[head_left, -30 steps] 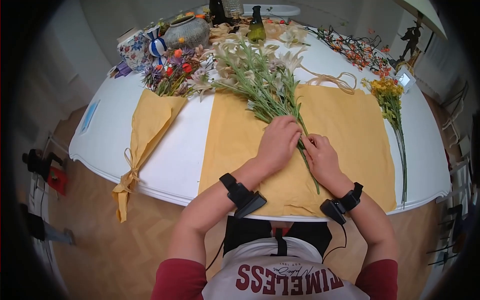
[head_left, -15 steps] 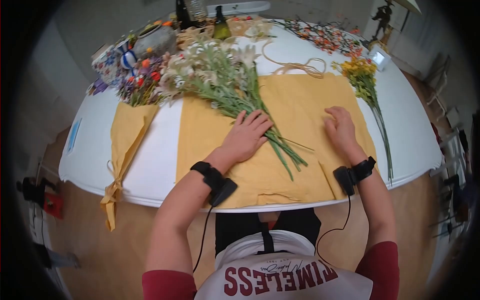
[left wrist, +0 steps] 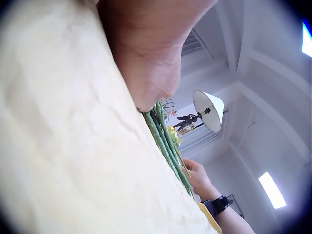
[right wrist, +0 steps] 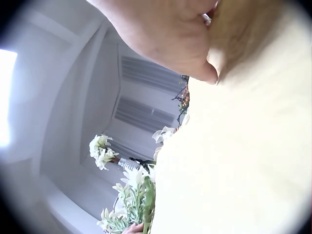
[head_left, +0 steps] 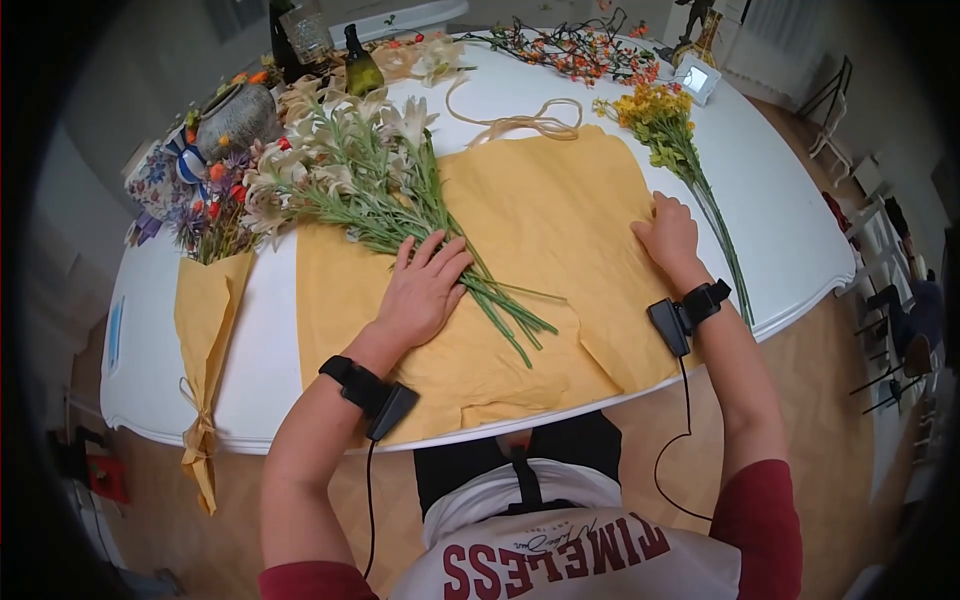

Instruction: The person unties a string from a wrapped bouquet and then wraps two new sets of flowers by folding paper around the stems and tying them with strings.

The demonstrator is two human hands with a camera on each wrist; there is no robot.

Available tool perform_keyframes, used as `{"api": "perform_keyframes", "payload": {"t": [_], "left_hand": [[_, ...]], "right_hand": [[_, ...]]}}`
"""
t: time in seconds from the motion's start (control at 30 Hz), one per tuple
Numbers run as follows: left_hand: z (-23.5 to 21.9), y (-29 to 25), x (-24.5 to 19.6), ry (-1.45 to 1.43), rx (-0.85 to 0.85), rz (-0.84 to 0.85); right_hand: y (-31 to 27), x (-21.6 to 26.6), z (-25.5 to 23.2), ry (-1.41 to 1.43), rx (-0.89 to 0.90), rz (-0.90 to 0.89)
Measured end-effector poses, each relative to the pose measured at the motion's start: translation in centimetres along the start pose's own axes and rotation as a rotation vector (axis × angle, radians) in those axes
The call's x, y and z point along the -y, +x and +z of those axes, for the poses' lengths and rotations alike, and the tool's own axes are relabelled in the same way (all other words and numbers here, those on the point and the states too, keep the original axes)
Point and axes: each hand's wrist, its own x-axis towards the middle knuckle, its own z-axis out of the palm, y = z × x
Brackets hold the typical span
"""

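A bunch of white lilies with long green stems lies slantwise on a sheet of yellow wrapping paper. My left hand rests on the stems with its fingers spread, pressing them against the sheet. Below that palm, the cut stem ends stick out toward the right. At the sheet's right edge, my right hand pinches the paper between thumb and bent fingers. The right wrist view shows the thumb on the paper's face; the other fingertips are mostly hidden.
A wrapped bouquet tied with a bow lies at the left. Yellow flowers with long stems lie on the right. Vases, a green bottle, a raffia coil and red-berried branches stand or lie farther back.
Both hands were together at the stems. The right hand let go and moved to the paper's right edge; the left flattened over the stems. The stem ends now point more to the right.
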Motion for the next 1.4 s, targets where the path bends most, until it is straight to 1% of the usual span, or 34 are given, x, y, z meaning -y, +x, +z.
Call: {"api": "perform_keyframes", "payload": {"t": [0.07,0.1,0.17,0.2,0.27,0.3,0.37,0.4,0.47,0.53,0.57,0.6,0.67,0.73,0.8,0.87,0.9,0.93,0.97,1.0,1.03,1.07,1.1,1.13,1.2,1.23,1.27,1.33,1.37,1.4], "left_hand": [[0.0,0.0,0.0,-0.008,-0.014,0.001],[0.0,-0.1,0.1,-0.006,-0.014,-0.001],[0.1,-0.1,0.0,-0.011,-0.032,0.007],[0.2,-0.1,0.0,-0.011,-0.031,0.011],[0.3,-0.1,0.1,0.002,-0.028,0.008],[0.3,0.0,0.2,0.006,-0.029,0.012],[0.3,-0.1,0.2,-0.009,-0.041,0.015],[0.3,-0.1,0.2,-0.01,-0.039,0.017],[0.1,-0.1,0.2,-0.001,-0.039,0.019],[0.2,0.0,0.2,-0.005,-0.045,0.026],[0.1,0.0,0.2,-0.006,-0.051,0.03],[0.1,0.0,0.1,-0.005,-0.054,0.03],[-0.2,0.1,-0.1,-0.032,-0.073,0.021],[-0.5,0.1,-0.1,-0.074,-0.051,-0.003],[-0.3,0.1,0.0,-0.118,-0.024,-0.025],[0.1,0.1,0.1,-0.217,-0.184,0.003],[0.3,0.1,0.2,-0.219,-0.179,0.002],[0.0,0.3,0.2,-0.147,-0.188,0.036],[-0.1,0.4,0.0,-0.076,-0.196,0.072],[-0.1,0.6,-0.1,-0.078,-0.191,0.074],[-0.1,0.8,-0.4,-0.018,-0.19,0.088],[-0.2,1.1,-0.5,0.042,-0.191,0.105],[-0.1,1.3,-0.4,0.041,-0.19,0.113],[0.1,1.4,-0.4,0.08,-0.172,0.109],[0.5,1.6,-0.4,0.107,-0.144,0.115],[0.6,1.7,-0.3,0.115,-0.13,0.114],[0.6,1.8,-0.2,0.122,-0.116,0.112],[0.6,1.8,-0.3,0.112,-0.12,0.125],[0.6,1.9,-0.3,0.128,-0.12,0.125],[0.6,1.9,-0.3,0.146,-0.124,0.125]], "right_hand": [[0.8,-0.6,0.0,0.105,0.016,0.06],[0.8,-0.7,0.1,0.107,0.016,0.058],[0.6,-0.8,0.1,0.158,-0.074,0.023],[0.4,-0.8,0.0,0.157,-0.075,0.027],[0.1,0.1,-1.1,0.206,-0.223,-0.071],[-0.3,0.7,-1.8,0.208,-0.227,-0.068],[-1.8,3.3,-4.0,0.266,-0.336,-0.244],[-2.6,4.4,-4.5,0.266,-0.335,-0.24],[-4.2,6.5,-5.2,0.441,-0.3,-0.438],[-5.8,8.4,-4.8,0.38,-0.247,-0.574],[-6.4,9.2,-4.5,0.333,-0.186,-0.608],[-6.8,9.5,-4.1,0.332,-0.188,-0.61],[-7.2,10.2,-3.2,0.318,-0.079,-0.693],[-7.4,10.6,-3.0,0.332,-0.048,-0.707],[-7.7,10.6,-3.1,0.361,0.141,-0.561],[-7.8,10.6,-3.4,0.409,0.163,-0.534],[-7.9,10.5,-3.6,0.452,0.18,-0.507],[-8.0,10.4,-3.8,0.455,0.183,-0.504],[-8.1,10.3,-4.0,0.452,0.219,-0.539],[-8.3,10.1,-4.3,0.448,0.253,-0.574],[-8.5,10.0,-4.8,0.448,0.253,-0.571],[-8.8,9.8,-5.4,0.44,0.367,-0.57],[-9.1,9.6,-6.2,0.431,0.48,-0.565],[-9.0,9.4,-7.5,0.43,0.479,-0.553],[-7.8,8.7,-10.7,0.451,0.897,-0.51],[-6.5,8.0,-11.7,0.497,1.009,-0.6],[-5.9,7.1,-12.2,0.644,1.121,-0.494],[-5.8,6.4,-13.9,0.66,1.204,-0.214],[-5.6,5.7,-13.6,0.661,1.208,-0.204],[-5.3,4.5,-13.1,0.82,1.086,-0.019]]}}
